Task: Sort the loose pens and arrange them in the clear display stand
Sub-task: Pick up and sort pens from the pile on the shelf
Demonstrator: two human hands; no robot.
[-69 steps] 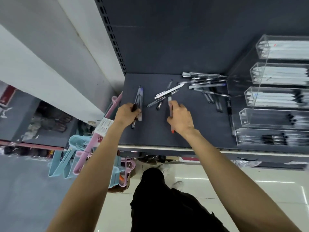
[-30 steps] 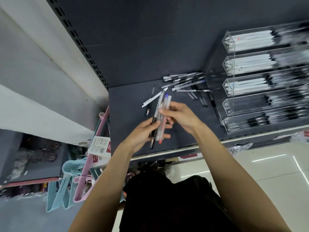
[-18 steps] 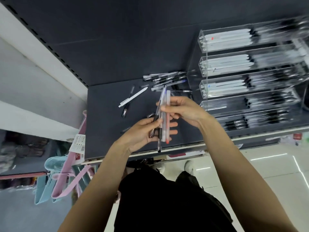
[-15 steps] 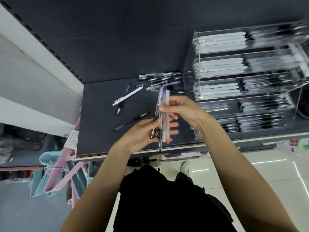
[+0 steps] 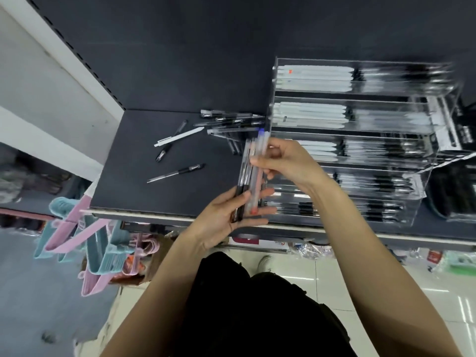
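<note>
Bundle of pens (image 5: 251, 176) upright between both hands, left hand (image 5: 226, 217) cradling lower ends under thumb, right hand (image 5: 286, 163) pinching upper part, apparently one pen, display stand (image 5: 427, 161) just beside.

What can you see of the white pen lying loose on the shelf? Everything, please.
The white pen is slim, with an opaque white barrel that looks like plastic, one end tapered. It lies flat and diagonal on the dark shelf, left of the pile of clear pens. It appears to cross over a black pen. No hand touches it. Any print or clip detail is too small to tell.
</note>
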